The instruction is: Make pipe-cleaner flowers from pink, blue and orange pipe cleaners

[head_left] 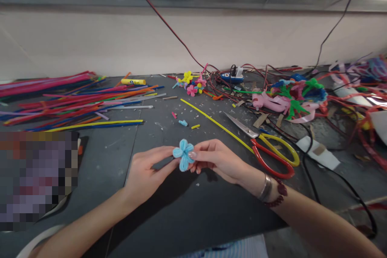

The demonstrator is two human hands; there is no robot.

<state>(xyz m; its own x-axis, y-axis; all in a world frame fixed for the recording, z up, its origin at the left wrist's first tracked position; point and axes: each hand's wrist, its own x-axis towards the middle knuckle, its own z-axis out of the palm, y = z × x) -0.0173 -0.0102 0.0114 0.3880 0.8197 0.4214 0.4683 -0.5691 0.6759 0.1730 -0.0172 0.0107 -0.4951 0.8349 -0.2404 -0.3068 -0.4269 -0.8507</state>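
Note:
A light blue flower (183, 154) with rounded fuzzy petals is held between both hands above the dark table (181, 213). My left hand (151, 171) pinches its left side between thumb and finger. On the right side, my right hand (216, 159) grips the flower, its thumb on a petal near the centre and the other fingers curled behind. Beyond the hands lie short blue (183, 122), pink (174, 115) and yellow (195, 127) pieces. A long yellow pipe cleaner (216, 123) runs diagonally toward the scissors (256, 137), which have one red and one yellow handle.
Bundles of coloured pipe cleaners (75, 102) lie at the left. Small finished flowers (191, 84) sit at the back. A pink glue gun (272, 102), cables (308, 169), a blue-and-white power strip (232, 77) and colourful craft pieces (298, 94) crowd the right.

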